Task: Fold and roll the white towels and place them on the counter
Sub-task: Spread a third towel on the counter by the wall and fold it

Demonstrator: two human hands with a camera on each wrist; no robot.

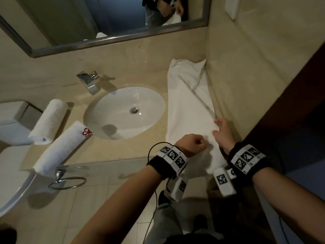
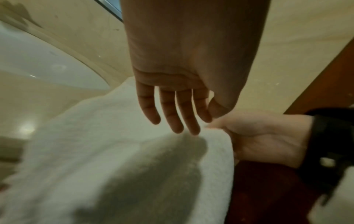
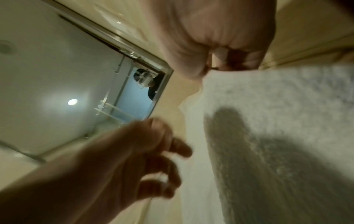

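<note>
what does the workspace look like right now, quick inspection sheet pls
surface: beige counter with oval sink and faucet.
job's things: two rolled towels left of the sink; unrolled towel lies flat to its right.
clutter: nothing seen.
grippers: right hand pinches the unrolled towel's near end; left hand over the same end, grip unclear.
cables: black cable hangs from the left wristband.
surroundings: mirror, toilet, towel ring.
</note>
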